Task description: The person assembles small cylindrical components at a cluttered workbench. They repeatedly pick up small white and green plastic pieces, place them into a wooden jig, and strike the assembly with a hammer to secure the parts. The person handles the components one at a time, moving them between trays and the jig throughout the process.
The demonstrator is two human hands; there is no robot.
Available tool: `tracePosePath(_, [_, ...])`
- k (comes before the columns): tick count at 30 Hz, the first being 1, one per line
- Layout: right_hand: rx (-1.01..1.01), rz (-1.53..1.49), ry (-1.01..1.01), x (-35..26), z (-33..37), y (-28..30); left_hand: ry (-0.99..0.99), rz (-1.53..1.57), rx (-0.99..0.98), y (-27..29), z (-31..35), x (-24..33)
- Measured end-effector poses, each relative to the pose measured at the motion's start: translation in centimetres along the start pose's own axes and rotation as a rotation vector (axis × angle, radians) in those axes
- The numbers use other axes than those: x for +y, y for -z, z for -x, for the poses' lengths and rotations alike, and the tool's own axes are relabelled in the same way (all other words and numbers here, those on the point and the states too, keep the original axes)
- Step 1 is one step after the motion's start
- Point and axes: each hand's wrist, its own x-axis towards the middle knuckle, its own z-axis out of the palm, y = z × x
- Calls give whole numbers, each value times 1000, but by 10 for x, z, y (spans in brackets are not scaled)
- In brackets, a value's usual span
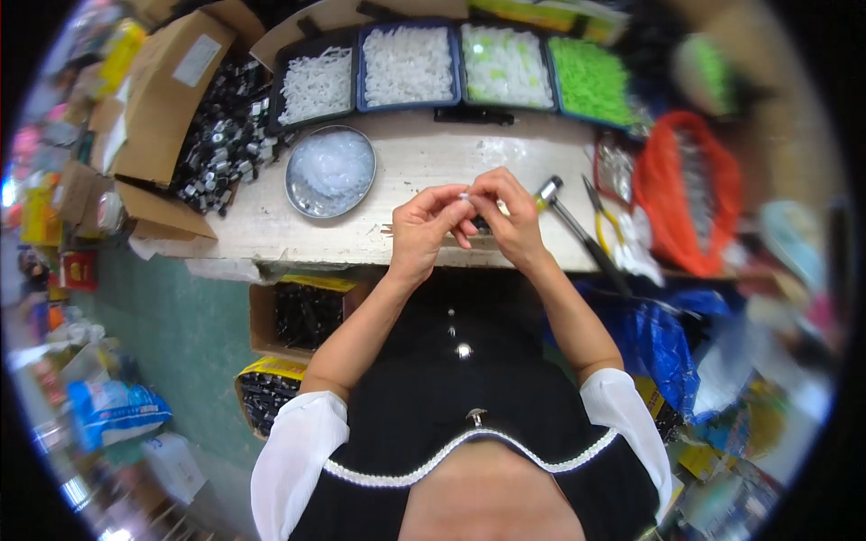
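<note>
Over the front edge of the white worktable, my left hand (426, 227) and my right hand (507, 216) meet with fingertips pinched together. Between them is a tiny white piece (464, 196), mostly covered by the fingers; its exact kind is too small to make out. Both hands are closed around it. Left of them stands a round metal dish (309, 204) with a heap of translucent whitish material. Just right of my right hand lies a hammer (577, 227), its head close to my fingers. Beside it are pliers (606, 215) with yellow handles.
Along the back stand trays of small parts: white pieces (408, 68) in a navy tray, green pieces (591, 79) farther right. Black-and-silver parts (225, 135) spill beside a cardboard box (171, 99) at left. An orange-red bag (651, 203) sits at right. Filled boxes (263, 320) stand below.
</note>
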Motion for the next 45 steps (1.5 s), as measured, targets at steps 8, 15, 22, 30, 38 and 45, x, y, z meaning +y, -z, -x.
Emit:
tracePosePath(8, [-202,456,69,21,11,3,-302,-626,108,31,-10,0])
tracePosePath(15, [-251,600,159,27,16,-13,-265,-893,83,38,-5,-5])
tracePosePath(22, [-237,688,231,35,18,-23,-280,-953,59,42,-9,-9])
tracePosePath(30, [-229,686,240,32,17,-27,-195,-1001,27,43,-9,-5])
tracePosePath(38, [-276,643,185,32,17,-21,-167,-1066,-18,45,-13,-4])
tracePosePath(45, [22,584,87,53,3,43,-43,-1474,-246,23,-29,19])
